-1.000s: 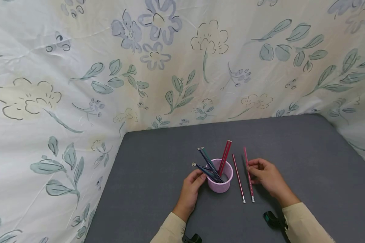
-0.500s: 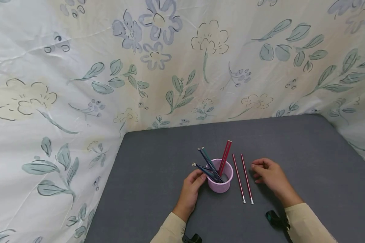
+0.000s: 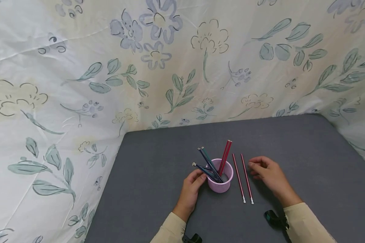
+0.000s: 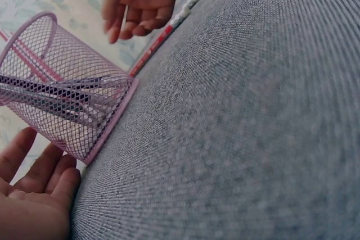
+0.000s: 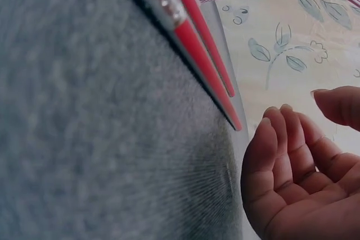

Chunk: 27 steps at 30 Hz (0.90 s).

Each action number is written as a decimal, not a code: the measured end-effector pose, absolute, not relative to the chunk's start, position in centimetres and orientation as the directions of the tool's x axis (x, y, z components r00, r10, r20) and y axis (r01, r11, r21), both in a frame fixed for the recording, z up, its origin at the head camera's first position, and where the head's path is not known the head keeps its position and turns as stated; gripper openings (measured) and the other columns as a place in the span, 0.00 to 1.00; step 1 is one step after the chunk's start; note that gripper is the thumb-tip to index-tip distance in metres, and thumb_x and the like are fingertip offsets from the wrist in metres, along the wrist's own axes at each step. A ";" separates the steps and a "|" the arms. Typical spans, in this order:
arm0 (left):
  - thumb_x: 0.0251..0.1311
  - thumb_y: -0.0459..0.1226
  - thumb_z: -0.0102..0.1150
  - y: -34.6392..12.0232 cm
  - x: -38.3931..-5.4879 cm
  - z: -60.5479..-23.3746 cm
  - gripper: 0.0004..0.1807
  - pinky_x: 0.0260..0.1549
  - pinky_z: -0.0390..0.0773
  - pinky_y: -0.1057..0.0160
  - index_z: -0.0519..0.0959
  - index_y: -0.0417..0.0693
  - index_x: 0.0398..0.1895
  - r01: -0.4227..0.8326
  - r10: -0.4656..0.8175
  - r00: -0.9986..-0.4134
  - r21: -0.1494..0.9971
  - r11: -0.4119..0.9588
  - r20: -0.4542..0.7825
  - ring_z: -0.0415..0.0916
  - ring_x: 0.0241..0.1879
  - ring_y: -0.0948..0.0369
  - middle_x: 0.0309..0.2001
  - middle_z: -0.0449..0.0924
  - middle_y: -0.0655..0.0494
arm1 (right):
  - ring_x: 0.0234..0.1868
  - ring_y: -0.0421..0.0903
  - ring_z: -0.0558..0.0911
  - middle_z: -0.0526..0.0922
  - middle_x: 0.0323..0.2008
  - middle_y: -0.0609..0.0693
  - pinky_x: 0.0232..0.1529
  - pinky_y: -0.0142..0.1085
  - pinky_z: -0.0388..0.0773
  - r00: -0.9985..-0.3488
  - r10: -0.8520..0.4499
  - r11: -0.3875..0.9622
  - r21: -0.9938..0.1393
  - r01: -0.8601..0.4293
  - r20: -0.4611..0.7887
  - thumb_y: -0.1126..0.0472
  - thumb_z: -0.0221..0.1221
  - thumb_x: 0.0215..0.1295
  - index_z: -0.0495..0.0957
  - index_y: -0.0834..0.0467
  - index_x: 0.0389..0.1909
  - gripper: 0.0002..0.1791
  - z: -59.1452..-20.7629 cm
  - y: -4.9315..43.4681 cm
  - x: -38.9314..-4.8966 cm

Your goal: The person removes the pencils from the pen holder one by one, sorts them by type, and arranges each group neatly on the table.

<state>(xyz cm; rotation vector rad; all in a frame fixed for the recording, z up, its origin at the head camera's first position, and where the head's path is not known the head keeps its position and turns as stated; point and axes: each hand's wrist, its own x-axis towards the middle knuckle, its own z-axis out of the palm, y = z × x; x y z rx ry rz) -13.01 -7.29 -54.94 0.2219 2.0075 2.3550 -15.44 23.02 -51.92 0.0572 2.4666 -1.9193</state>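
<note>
Two pencils (image 3: 247,179) right of cup (image 3: 219,188)

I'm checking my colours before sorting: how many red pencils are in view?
4: two red pencils lie side by side on the gray table right of the purple cup, and two lean inside it. More may be hidden there.

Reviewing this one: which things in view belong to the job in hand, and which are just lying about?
Likely part of the job:
lilac round mesh cup, touched by the left hand
slim red pencils and slim dark pencils leaning in it
two eraser-tipped red pencils lying beside the right hand

Just surroundings:
grey fabric-covered table
pale floral cloth backdrop
black wrist devices
</note>
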 end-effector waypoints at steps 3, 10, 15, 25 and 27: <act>0.78 0.36 0.59 -7.3 -13.0 -54.9 0.16 0.64 0.72 0.61 0.84 0.31 0.59 0.058 0.124 -0.989 0.985 -0.160 0.079 0.79 0.58 0.55 0.53 0.87 0.45 | 0.40 0.50 0.86 0.85 0.47 0.65 0.39 0.38 0.86 -1.000 0.019 0.246 -0.969 0.015 -0.011 0.62 0.63 0.80 0.78 0.74 0.59 0.19 -51.6 22.8 -15.5; 0.78 0.36 0.59 -7.3 -13.0 -54.7 0.17 0.64 0.72 0.61 0.84 0.32 0.59 0.050 0.124 -0.990 0.986 -0.159 0.071 0.78 0.59 0.54 0.53 0.87 0.46 | 0.40 0.48 0.86 0.86 0.46 0.63 0.40 0.36 0.85 -0.999 0.008 0.234 -0.971 -0.044 0.047 0.61 0.65 0.80 0.80 0.73 0.59 0.19 -51.3 22.3 -15.3; 0.79 0.36 0.59 -7.3 -13.0 -54.5 0.17 0.65 0.72 0.62 0.84 0.32 0.59 0.054 0.122 -0.990 0.986 -0.158 0.073 0.78 0.59 0.54 0.54 0.87 0.46 | 0.41 0.48 0.87 0.86 0.46 0.62 0.40 0.36 0.85 -0.996 -0.007 0.224 -0.970 -0.090 0.091 0.61 0.65 0.80 0.82 0.70 0.58 0.17 -51.1 21.9 -15.4; 0.79 0.36 0.59 -7.3 -13.1 -54.6 0.16 0.64 0.72 0.61 0.84 0.32 0.59 0.051 0.123 -0.990 0.986 -0.158 0.071 0.78 0.59 0.55 0.53 0.87 0.46 | 0.42 0.47 0.85 0.86 0.47 0.62 0.43 0.34 0.85 -0.989 -0.042 0.214 -0.966 -0.148 0.142 0.61 0.66 0.79 0.81 0.70 0.58 0.17 -50.2 20.8 -15.4; 0.78 0.36 0.59 -7.3 -13.1 -54.6 0.16 0.64 0.72 0.61 0.84 0.32 0.59 0.050 0.122 -0.990 0.986 -0.156 0.069 0.78 0.58 0.55 0.53 0.87 0.46 | 0.41 0.47 0.85 0.85 0.46 0.62 0.42 0.34 0.84 -0.988 -0.048 0.208 -0.966 -0.155 0.148 0.62 0.66 0.79 0.81 0.70 0.58 0.17 -50.1 20.4 -15.4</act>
